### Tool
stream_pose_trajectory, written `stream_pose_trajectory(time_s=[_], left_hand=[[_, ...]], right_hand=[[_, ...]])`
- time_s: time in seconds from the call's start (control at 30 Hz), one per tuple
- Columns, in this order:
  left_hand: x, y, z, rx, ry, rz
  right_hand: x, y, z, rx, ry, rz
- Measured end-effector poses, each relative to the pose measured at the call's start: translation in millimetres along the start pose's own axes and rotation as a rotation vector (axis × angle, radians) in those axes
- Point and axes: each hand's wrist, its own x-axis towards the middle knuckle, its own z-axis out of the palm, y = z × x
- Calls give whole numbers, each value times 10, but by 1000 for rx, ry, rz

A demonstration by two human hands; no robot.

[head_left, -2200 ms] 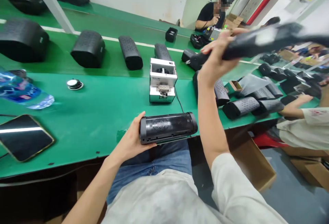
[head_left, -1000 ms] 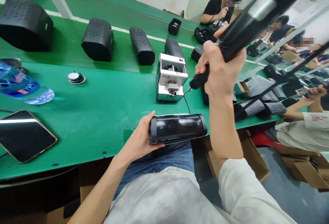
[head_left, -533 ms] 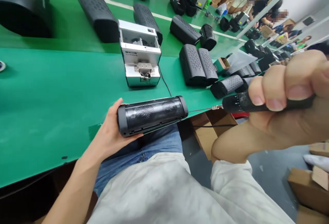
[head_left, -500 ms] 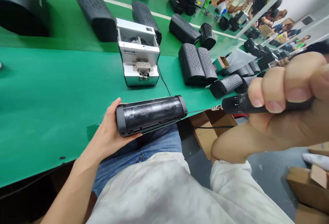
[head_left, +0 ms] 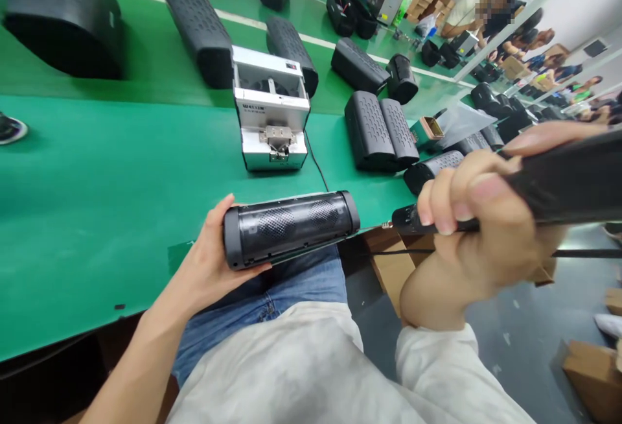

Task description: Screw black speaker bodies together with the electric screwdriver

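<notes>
Near the table's front edge lies a black speaker housing (head_left: 291,224) with two round perforated grilles, tilted slightly up to the right. My left hand (head_left: 214,246) is wrapped around its left end, thumb above and fingers below. To the right, my right hand (head_left: 481,216) is closed around a black electric screwdriver (head_left: 573,181) held sideways. Its thin bit points left and reaches the housing's right end; whether the tip sits in a screw hole cannot be made out. Behind the housing stands a silver screw feeder (head_left: 275,126).
Several black speaker shells (head_left: 372,131) stand along the back and right of the green table (head_left: 121,197). A small open tin (head_left: 430,129) sits among them. Below right is an open cardboard box (head_left: 393,268) on the floor. Other people (head_left: 500,9) work farther down the line.
My right hand has moved left with the screwdriver, bringing it closer to the speaker housing. The left hand keeps its hold, and the whole view has shifted slightly.
</notes>
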Motion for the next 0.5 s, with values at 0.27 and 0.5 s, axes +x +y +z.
stream_pose_trajectory(time_s=[0.27, 0.5], left_hand=[[-37, 30, -55, 27, -49, -33], [-111, -45, -42, 15, -47, -69]], right_hand=[[-218, 371, -133, 99, -95, 12], [-212, 374, -152, 123, -118, 44]])
